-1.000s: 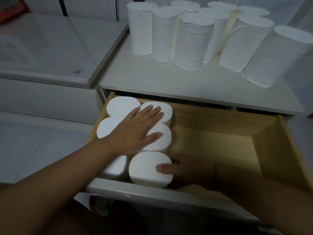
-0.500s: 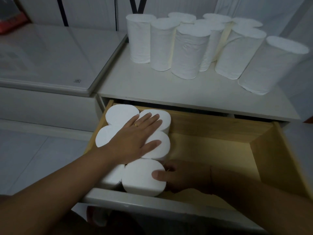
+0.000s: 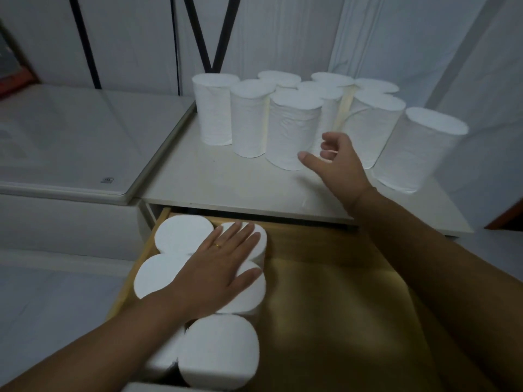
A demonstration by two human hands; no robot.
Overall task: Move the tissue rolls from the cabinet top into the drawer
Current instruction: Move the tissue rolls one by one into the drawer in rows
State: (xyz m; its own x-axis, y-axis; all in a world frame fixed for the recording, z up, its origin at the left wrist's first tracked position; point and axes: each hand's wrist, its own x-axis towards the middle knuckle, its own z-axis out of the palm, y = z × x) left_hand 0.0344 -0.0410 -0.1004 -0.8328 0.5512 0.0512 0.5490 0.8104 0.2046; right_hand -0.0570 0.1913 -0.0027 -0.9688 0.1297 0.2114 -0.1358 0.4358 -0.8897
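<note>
Several white tissue rolls (image 3: 293,128) stand upright in a cluster at the back of the white cabinet top (image 3: 226,179). Below it the wooden drawer (image 3: 325,292) is pulled out, with several rolls (image 3: 181,236) standing packed along its left side. My left hand (image 3: 218,267) lies flat, fingers spread, on top of those drawer rolls. My right hand (image 3: 336,162) hovers over the cabinet top with fingers apart and empty, just in front of the nearest standing rolls. One roll (image 3: 220,352) stands closest to the drawer's front.
A low white glass-topped unit (image 3: 70,142) adjoins the cabinet on the left. White curtains (image 3: 396,38) and a wall with black lines stand behind. The right part of the drawer floor is bare wood. Pale floor lies to the left.
My right hand left the front roll in the drawer and rose to the cabinet top, near the standing rolls. The left hand stayed flat on the drawer rolls. The view tilted upward.
</note>
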